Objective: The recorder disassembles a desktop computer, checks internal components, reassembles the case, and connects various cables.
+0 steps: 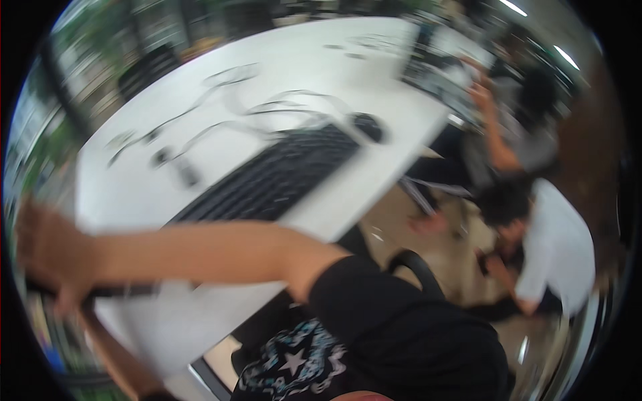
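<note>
My right arm reaches across to the far left, and its hand (50, 247) is smeared by motion, so its fingers cannot be made out. Just below it my left hand (67, 302) shows only in part, at the top of my left forearm, with its fingers hidden. The two hands are close together or touching. A dark, flat thing (127, 291) shows under my right forearm near them; its kind is unclear, and whether either hand holds it cannot be seen. Beyond the forearm a black keyboard (267, 174) lies on the white table (321, 53).
A black mouse (368, 127) lies past the keyboard's far end. Thin cables (227, 77) and a small dark piece (187, 172) are spread over the table. At right a person in a white shirt (562, 247) crouches; another person (515, 127) sits by a grey panel (435, 83).
</note>
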`<action>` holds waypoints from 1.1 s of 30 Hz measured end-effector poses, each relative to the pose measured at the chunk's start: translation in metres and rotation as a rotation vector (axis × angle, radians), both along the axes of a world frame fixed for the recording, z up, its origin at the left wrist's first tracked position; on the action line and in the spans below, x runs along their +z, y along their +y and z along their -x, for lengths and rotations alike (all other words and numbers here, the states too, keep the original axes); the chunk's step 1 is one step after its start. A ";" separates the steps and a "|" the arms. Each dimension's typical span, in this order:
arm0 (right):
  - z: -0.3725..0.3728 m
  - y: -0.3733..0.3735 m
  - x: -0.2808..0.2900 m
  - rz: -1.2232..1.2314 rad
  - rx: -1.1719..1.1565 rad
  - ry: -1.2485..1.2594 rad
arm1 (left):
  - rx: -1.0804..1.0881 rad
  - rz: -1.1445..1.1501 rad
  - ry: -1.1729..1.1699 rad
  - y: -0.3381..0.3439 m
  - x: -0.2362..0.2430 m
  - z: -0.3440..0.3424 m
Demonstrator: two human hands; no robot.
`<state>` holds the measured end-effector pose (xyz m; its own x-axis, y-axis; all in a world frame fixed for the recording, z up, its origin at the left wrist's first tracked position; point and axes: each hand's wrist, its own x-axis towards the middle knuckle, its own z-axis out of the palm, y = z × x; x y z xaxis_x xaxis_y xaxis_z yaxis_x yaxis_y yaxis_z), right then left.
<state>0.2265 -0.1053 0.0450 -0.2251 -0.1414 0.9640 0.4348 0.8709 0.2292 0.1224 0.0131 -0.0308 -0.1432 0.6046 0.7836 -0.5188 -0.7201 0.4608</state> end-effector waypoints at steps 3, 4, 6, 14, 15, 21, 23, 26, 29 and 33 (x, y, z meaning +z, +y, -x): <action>-0.027 0.006 -0.005 -0.080 -0.016 0.083 | 0.445 0.229 0.230 0.074 -0.032 0.075; -0.034 0.007 0.001 -0.090 0.047 0.132 | 0.499 0.272 0.252 0.086 -0.040 0.097; -0.062 0.004 0.007 -0.050 -0.049 0.033 | 0.523 0.334 0.251 0.098 -0.049 0.117; -0.120 0.047 0.029 0.090 0.040 -0.118 | 0.734 0.459 0.307 0.052 -0.035 0.079; -0.127 0.053 0.025 0.136 0.073 -0.133 | 0.720 0.498 0.307 0.048 -0.034 0.075; -0.144 0.091 0.016 0.242 0.271 -0.135 | 0.877 0.478 0.316 0.039 -0.035 0.069; -0.151 0.098 0.016 0.315 0.313 -0.105 | 0.916 0.538 0.339 0.038 -0.034 0.067; -0.160 0.108 0.013 0.338 0.293 -0.089 | 0.961 0.570 0.398 0.036 -0.032 0.064; -0.164 0.123 0.010 0.327 0.302 -0.065 | 1.009 0.587 0.436 0.036 -0.031 0.060; -0.172 0.129 0.001 0.307 0.290 -0.051 | 1.069 0.522 0.434 0.034 -0.033 0.056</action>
